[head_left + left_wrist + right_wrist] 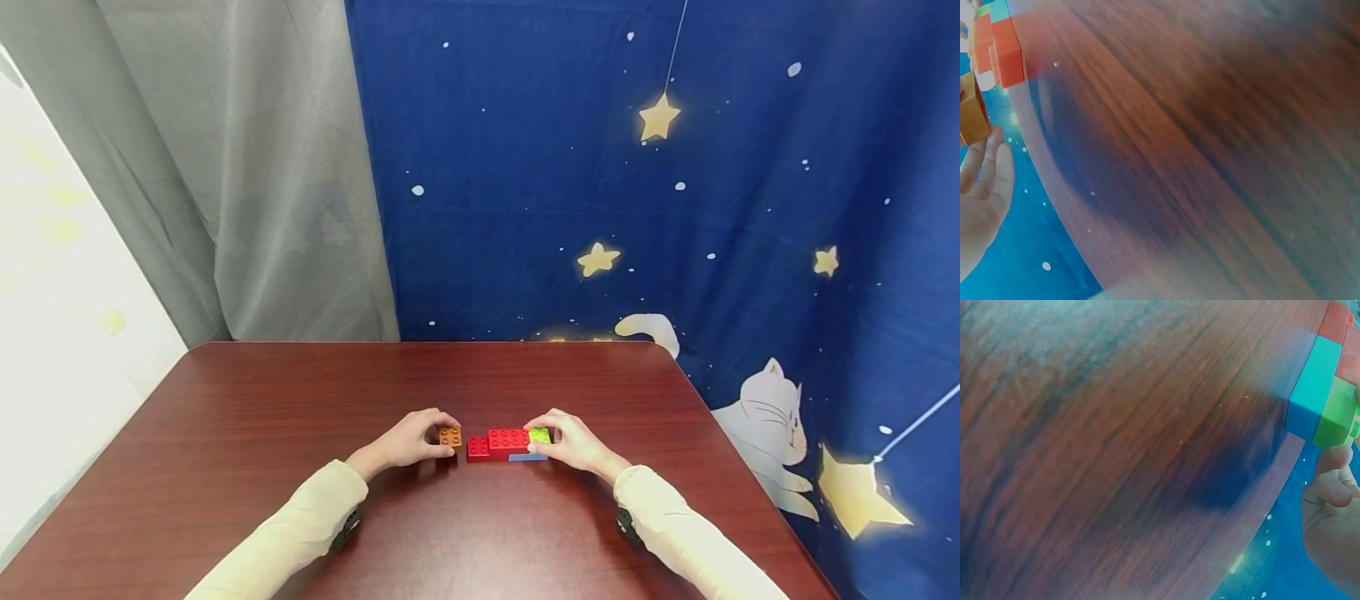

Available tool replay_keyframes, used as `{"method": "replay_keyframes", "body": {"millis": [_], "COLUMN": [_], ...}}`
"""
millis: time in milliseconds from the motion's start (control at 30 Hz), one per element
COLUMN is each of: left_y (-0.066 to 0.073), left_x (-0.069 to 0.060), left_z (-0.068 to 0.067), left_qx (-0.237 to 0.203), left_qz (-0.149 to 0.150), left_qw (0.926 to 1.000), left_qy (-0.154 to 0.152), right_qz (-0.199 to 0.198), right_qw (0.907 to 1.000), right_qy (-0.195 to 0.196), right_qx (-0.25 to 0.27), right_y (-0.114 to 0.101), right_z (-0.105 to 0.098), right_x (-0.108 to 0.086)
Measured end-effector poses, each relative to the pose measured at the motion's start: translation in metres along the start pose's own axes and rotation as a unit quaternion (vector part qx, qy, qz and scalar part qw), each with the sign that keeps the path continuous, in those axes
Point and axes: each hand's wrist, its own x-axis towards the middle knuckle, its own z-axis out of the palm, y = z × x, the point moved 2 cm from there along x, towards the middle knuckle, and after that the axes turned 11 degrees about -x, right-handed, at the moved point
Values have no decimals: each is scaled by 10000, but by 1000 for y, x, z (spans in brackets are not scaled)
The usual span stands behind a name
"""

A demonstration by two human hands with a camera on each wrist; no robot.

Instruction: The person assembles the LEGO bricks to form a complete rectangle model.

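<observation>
Between the thumb and fingers of my left hand point(408, 439) is an orange toy brick point(450, 437) with studs on top, held just left of a joined group of bricks. In that group a long red brick point(508, 439) lies on top, beside a lime green brick point(539, 434). Below them are a lower red brick point(477, 448) at the left end and a blue brick point(527, 457) at the right. My right hand point(573, 442) pinches the green brick at the right end. In the right wrist view the blue brick point(1313, 390) sits under the green one point(1337, 412).
The bricks are on a dark reddish wooden table point(315, 392) with rounded far corners. Behind it hang a grey curtain point(292, 208) and a blue curtain point(517, 208) with stars and a white cat.
</observation>
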Motion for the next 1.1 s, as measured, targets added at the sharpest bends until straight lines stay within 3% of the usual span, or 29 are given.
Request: {"method": "replay_keyframes", "body": {"millis": [233,467,800,900,1100], "left_y": [7,12,15,14,11], "left_x": [4,11,19,20,23], "left_z": [7,12,21,23,28], "left_qx": [49,-12,262,351,482], "left_qz": [250,200,415,328,-148], "left_qw": [9997,9998,9988,9988,9987], "left_qy": [4,11,89,121,40], "right_qz": [-2,-6,40,96,29], "right_qw": [10000,10000,10000,9999,10000], "right_qy": [-8,20,-24,-40,-20], "right_qx": [30,47,64,50,29], "right_y": [0,0,2,3,2], "right_z": [0,0,1,2,2], "right_x": [0,0,0,1,0]}}
